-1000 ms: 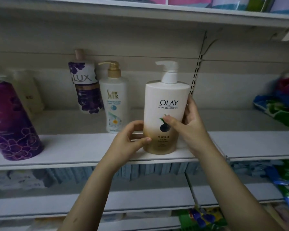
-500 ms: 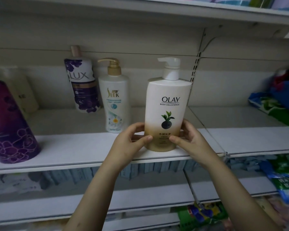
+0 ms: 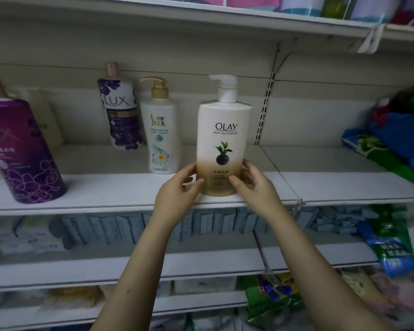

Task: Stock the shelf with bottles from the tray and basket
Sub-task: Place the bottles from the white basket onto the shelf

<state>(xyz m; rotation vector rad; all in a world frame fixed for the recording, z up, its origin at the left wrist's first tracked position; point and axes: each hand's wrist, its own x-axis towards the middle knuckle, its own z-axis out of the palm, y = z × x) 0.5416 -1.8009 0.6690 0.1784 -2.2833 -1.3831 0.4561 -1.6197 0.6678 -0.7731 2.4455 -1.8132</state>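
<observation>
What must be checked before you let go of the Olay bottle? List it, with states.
1. Olay bottle upright: ok.
2. Its base on the shelf: ok.
3. Label facing out: ok.
4. Apart from the white pump bottle beside it: ok.
5. In line with that bottle: not ok, it stands nearer the front edge.
6. Left hand and right hand steadying its lower sides: ok.

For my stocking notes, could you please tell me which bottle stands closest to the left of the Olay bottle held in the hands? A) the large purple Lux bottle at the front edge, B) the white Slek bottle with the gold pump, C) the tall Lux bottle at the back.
B: the white Slek bottle stands just left of the Olay bottle, which the left hand and right hand grip near its base.
</observation>
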